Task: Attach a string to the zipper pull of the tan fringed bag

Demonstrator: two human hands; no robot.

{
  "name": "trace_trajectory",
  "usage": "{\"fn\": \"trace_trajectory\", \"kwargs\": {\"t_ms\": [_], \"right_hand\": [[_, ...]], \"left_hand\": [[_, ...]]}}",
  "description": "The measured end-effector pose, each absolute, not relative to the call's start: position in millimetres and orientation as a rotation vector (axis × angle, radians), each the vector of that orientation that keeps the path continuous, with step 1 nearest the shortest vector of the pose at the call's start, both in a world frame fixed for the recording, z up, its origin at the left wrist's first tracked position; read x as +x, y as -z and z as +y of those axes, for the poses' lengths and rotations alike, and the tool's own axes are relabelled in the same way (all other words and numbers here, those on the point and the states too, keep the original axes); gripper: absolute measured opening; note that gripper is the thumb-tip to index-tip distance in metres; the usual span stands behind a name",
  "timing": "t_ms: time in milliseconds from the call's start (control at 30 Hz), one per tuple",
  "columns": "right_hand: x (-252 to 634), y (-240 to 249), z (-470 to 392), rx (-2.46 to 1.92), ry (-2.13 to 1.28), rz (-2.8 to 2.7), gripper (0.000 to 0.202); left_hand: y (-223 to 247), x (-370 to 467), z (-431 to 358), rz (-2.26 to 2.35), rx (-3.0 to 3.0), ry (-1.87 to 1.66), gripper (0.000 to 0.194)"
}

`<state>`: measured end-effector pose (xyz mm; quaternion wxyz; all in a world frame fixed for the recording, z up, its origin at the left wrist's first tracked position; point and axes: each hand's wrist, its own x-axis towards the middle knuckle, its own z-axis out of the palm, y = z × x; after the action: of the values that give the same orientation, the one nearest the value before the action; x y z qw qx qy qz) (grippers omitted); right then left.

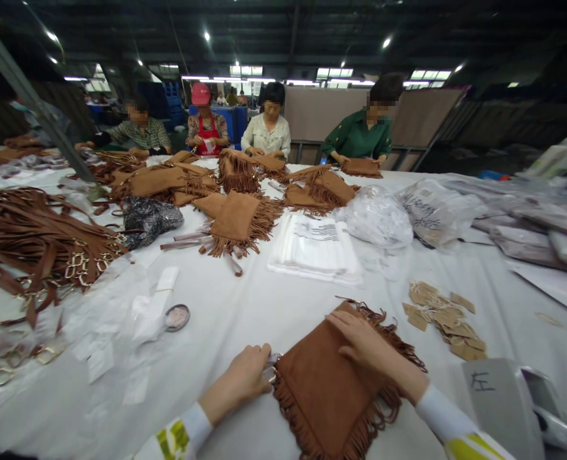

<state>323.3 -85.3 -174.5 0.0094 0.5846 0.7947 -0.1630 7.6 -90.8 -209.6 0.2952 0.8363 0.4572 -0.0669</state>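
A brown suede bag [326, 390] with fringed edges lies on the white table right in front of me. My right hand [362, 342] rests on its upper part, fingers stretched out and flat. At the bag's left corner, my left hand [245, 374] is closed with fingers and thumb around a metal clasp [271, 370], which is partly wrapped in something pale. The far side of the clasp shows beside the fingertips.
Beyond the bag are a stack of white plastic bags [314, 249] and fringed bags [235, 217]. Brown straps [38, 236] pile up at left, near a small round dish [177, 317]. Cardboard tags [446, 316] and a grey box [501, 402] lie right. Several people work across the table.
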Motion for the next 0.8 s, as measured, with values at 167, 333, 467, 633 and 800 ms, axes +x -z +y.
{"fn": "trace_trajectory", "kwargs": {"t_ms": [167, 333, 467, 633, 800], "right_hand": [[307.9, 174.9, -30.9, 1.352, 0.508, 2.368, 0.065], [303.0, 172.7, -15.4, 1.210, 0.377, 2.297, 0.054], [300.3, 152.6, -34.7, 1.226, 0.236, 2.317, 0.044], [299.5, 96.3, -72.7, 1.472, 0.117, 2.414, 0.030], [300.6, 47.9, -103.4, 1.874, -0.322, 2.633, 0.023]], "left_hand": [[211.6, 14.8, -94.9, 1.220, 2.248, 0.187, 0.030], [213.2, 7.4, -93.5, 1.171, 2.166, 0.125, 0.024], [219.2, 0.9, -92.5, 0.987, 1.666, -0.046, 0.021], [176.2, -9.7, -67.6, 0.930, 1.787, -0.285, 0.018], [92.3, -31.2, -49.4, 1.143, 2.143, -0.573, 0.026]]}}
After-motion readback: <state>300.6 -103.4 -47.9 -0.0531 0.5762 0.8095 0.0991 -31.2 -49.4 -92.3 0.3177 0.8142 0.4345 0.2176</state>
